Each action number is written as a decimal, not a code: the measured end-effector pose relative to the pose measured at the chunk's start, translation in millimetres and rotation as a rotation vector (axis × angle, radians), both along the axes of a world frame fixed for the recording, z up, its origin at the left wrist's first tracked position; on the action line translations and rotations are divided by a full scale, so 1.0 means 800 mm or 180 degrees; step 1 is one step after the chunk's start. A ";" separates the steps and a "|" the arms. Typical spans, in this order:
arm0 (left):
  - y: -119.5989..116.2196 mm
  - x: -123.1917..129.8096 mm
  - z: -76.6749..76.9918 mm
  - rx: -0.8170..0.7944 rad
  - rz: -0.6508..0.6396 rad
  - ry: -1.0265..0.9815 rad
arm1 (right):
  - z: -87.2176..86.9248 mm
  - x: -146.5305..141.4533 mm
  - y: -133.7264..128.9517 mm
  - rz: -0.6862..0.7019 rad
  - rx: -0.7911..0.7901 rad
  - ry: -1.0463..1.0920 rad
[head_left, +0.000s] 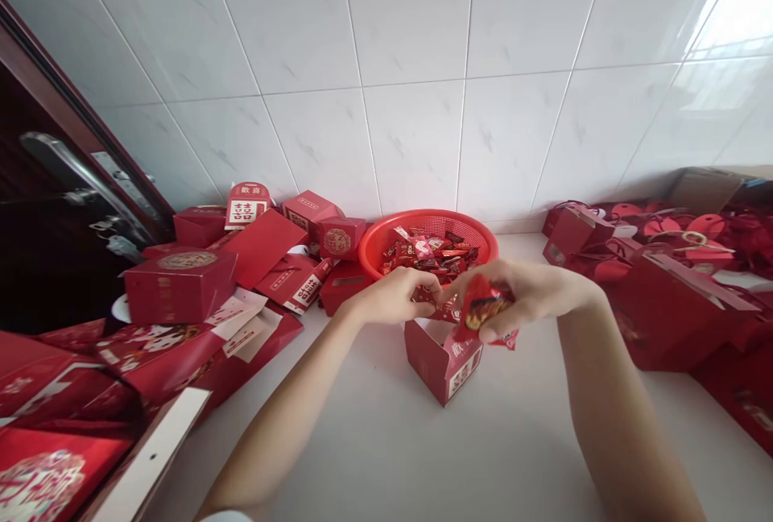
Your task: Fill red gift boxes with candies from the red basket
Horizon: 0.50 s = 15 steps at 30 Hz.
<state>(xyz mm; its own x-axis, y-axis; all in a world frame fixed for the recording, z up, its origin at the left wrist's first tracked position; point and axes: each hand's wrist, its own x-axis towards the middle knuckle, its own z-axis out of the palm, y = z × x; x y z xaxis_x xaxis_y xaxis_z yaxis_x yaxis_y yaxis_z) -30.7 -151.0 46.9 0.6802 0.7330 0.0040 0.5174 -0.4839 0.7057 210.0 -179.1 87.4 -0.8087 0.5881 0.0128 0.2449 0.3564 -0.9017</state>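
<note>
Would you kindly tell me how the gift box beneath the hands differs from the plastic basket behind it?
The gift box has flat sides and corners, while the plastic basket is round with a perforated wall. The gift box is deep red; the plastic basket is a brighter orange-red. The gift box is narrower than the plastic basket. Both are open at the top.

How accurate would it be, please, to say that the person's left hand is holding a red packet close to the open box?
Not quite: the head view shows the right hand holding the red packet close to the open box.
</note>
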 end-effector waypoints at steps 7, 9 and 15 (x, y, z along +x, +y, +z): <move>-0.004 -0.007 -0.001 -0.0036 -0.0074 -0.0069 | -0.003 -0.004 -0.010 0.0507 -0.0066 -0.0652; -0.002 -0.006 0.001 0.0052 -0.0052 -0.0025 | 0.001 -0.002 -0.015 0.0578 -0.0030 -0.0744; 0.008 0.018 0.008 -0.0459 -0.0669 0.0359 | 0.004 -0.002 -0.014 0.0566 -0.0023 -0.0711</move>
<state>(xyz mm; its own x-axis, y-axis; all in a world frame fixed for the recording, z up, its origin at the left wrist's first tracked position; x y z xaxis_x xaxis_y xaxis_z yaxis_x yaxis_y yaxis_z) -16.0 -144.8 53.0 0.8075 0.5634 -0.1746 0.4956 -0.4877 0.7187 208.6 -190.3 90.8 -0.8815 0.4362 -0.1810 0.3720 0.4052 -0.8351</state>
